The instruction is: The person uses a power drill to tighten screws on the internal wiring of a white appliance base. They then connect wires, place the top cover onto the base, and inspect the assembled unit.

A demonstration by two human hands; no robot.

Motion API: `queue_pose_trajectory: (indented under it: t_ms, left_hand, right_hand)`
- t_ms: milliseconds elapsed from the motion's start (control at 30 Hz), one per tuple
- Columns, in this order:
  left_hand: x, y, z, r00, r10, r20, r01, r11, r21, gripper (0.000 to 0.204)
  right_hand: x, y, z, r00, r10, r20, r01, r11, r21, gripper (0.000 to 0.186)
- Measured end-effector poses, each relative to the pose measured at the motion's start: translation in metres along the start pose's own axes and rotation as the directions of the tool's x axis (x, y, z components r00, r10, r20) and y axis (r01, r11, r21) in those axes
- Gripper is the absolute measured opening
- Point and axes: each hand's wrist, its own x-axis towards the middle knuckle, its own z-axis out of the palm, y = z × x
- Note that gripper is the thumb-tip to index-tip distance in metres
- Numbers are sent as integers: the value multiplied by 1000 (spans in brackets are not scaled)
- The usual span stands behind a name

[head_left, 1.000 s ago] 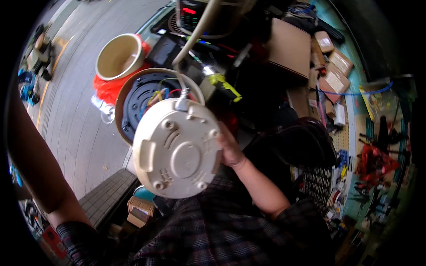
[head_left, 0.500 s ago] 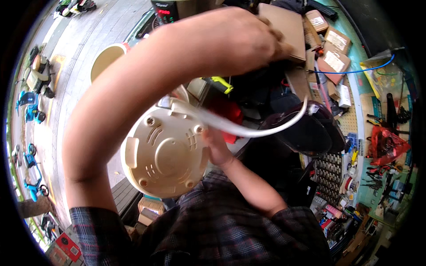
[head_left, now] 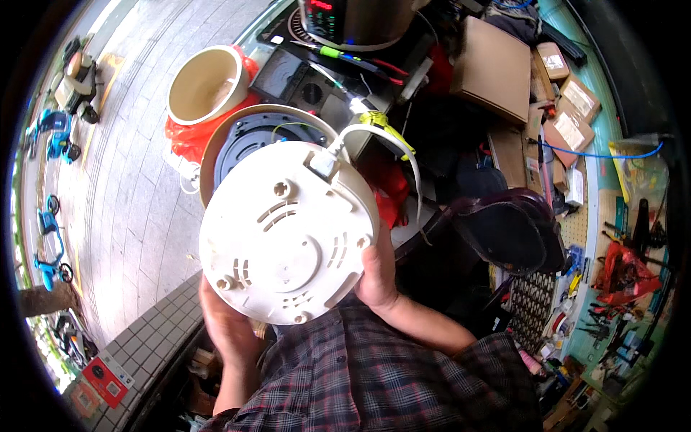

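Note:
I hold a round white appliance base (head_left: 291,230), vented side up, with screw holes near its edge. My left hand (head_left: 230,327) grips the lower left rim, its fingers partly hidden beneath. At the right rim my right hand (head_left: 378,270) is closed, the thumb lying on the edge. A white cord (head_left: 414,169) leaves a socket at the top of the base and curls down to the right. Just beyond stands a round cream housing (head_left: 210,155) with a dark blue inside, partly covered by the base.
A cream pot (head_left: 205,86) rests on a red plastic bag (head_left: 187,140) at the far left. A multimeter (head_left: 288,75), a yellow-green tool (head_left: 385,129) and a metal cooker (head_left: 363,25) are beyond. Cardboard boxes (head_left: 493,68) and a dark bag (head_left: 511,234) lie to the right.
My left arm, stretched across toward the cardboard box, has come back to the base's lower left rim. The base has turned, and the cord hangs in a curl at the upper right.

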Motion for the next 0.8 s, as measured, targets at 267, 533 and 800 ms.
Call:
queue_pose_trajectory:
  t_ms: [267,533,800]
  left_hand:
    - [78,14,-19,999,5,-36,-6,999,-34,102]
    - [209,66,-12,877,-96,470,74,995,66,90]
    - [281,41,-31,781,-156,604,142,987,72,81]
  right_hand:
    - [-5,-35,16,967,93,237,-1,932,-363,69]
    - [46,-136,-33,552,-515,656,804,121,-582,41]
    - [51,-94,-21,915,-376,148,400,793,-460,66]
